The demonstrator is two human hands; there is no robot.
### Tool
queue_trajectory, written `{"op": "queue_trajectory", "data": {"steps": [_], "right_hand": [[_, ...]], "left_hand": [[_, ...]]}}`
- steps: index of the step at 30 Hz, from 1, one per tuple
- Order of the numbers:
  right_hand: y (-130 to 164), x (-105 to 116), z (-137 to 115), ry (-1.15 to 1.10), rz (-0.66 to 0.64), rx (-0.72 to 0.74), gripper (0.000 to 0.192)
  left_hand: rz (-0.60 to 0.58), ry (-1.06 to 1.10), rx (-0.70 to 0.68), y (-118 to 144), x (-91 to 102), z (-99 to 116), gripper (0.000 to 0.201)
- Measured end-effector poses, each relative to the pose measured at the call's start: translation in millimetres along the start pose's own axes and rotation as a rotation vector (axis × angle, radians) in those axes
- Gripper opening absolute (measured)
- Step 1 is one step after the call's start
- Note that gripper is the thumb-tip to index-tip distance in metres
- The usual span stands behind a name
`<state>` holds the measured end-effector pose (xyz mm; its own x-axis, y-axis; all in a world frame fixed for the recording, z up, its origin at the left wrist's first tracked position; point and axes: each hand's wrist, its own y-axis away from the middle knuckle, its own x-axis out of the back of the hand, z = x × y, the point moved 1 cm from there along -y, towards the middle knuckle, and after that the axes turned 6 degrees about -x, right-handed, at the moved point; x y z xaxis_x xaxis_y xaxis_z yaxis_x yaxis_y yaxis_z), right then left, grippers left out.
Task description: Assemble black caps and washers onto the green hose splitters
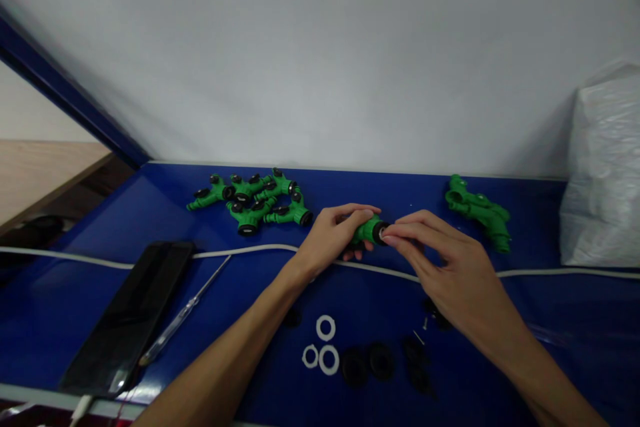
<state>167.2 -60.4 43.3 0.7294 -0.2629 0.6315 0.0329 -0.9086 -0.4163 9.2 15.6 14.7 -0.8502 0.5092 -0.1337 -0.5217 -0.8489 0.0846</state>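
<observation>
Nearest the camera, three white rings (321,347) lie on the blue counter (550,360), with several black rubber rings (369,363) just beside them; the black ones are dim against the dark surface and hard to count. A small screw or pin (419,337) near them is too small to tell apart clearly. Above, the left hand (330,235) is wrapped around a green fitting (369,229), hiding most of its body; only the end with a black collar shows. The right hand (440,260) meets it there, fingertips pinched at that end, covering whatever they hold. A white cable (240,251) passes under both wrists. To the left lie a dark phone (131,313), its lower end cut off, and a screwdriver (185,313). A heap of green fittings (253,201) sits behind, another green pile (480,213) right, beside a white plastic bag (603,173).
</observation>
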Motion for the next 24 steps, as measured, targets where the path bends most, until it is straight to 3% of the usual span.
{"op": "queue_trajectory", "data": {"steps": [7, 9, 11, 16, 24], "right_hand": [[0.2, -0.6, 1.2, -0.014, -0.002, -0.095, 0.010], [0.6, -1.4, 3.0, -0.060, 0.032, -0.166, 0.005], [0.4, -2.1, 5.3, -0.178, 0.039, -0.282, 0.013], [-2.6, -1.5, 8.1, -0.485, -0.079, -0.480, 0.030], [-4.7, 2.7, 5.8, -0.490, -0.178, -0.551, 0.035]], "left_hand": [[-0.003, -0.035, 0.007, 0.1, 0.5, -0.9, 0.039], [-0.004, -0.045, 0.007, 0.5, -0.1, -0.3, 0.039], [-0.010, -0.041, 0.005, 0.9, -0.8, 0.6, 0.039], [-0.027, -0.047, 0.001, 1.8, -2.1, 1.7, 0.039], [-0.025, -0.124, -0.045, 2.1, -0.7, -2.5, 0.039]]}}
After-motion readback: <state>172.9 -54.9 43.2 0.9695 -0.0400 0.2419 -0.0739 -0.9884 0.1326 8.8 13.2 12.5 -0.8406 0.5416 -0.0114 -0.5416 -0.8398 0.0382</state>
